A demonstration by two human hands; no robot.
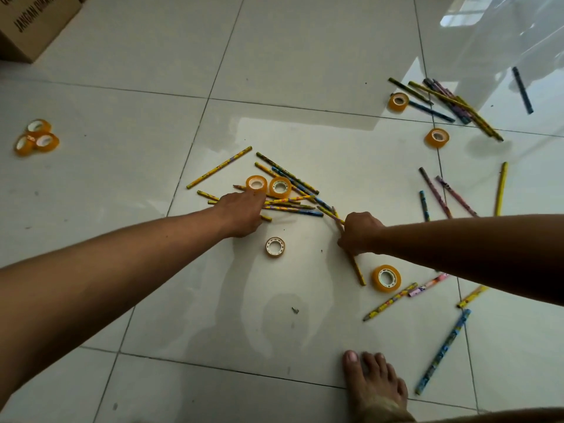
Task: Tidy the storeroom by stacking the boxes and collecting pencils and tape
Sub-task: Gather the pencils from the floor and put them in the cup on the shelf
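Patterned pencils and yellow tape rolls lie scattered on a white tiled floor. My left hand reaches into the central pile of pencils, its fingers curled down onto them beside two tape rolls. My right hand grips a couple of pencils whose ends stick out above and below the fist. A small tape roll lies between my hands. Another roll sits just below my right wrist.
A cardboard box stands at the far left. Three tape rolls cluster at the left. More pencils and two rolls lie at the upper right, loose pencils at the right. My bare foot stands at the bottom.
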